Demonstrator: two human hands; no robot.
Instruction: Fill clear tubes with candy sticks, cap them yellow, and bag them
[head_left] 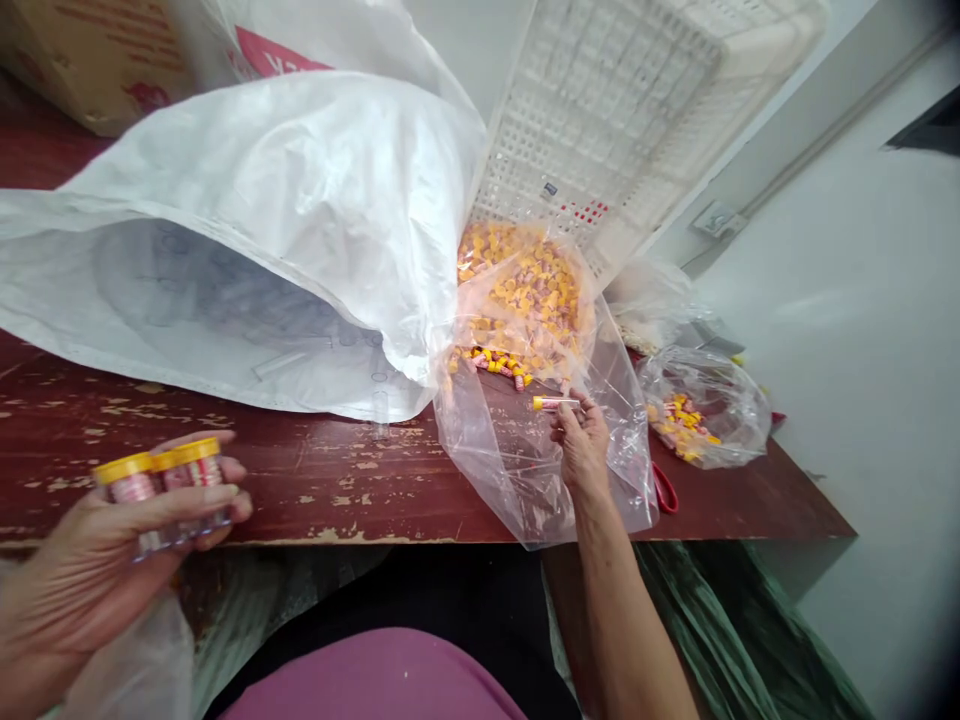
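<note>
My left hand (161, 515) is closed around a few clear plastic tubes (201, 475) with yellow caps and pinkish contents, held at the table's front edge on the left. Between thumb and fingers, my right hand (583, 435) grips one clear tube (555, 403), its yellow cap pointing left. That hand is over the mouth of a clear plastic bag (525, 290) full of yellow-and-pink caps. Several loose caps (491, 362) lie in the bag's opening. A large white sack (315, 170) gapes open to the left, with clear empty tubes (300, 350) inside.
A white plastic crate (600, 110) leans behind the bag. To the right sit a smaller clear bag (701, 410) with more caps and a red loop (664, 490). A cardboard box (97, 60) is at the back left. The worn red table (337, 480) ends near my body.
</note>
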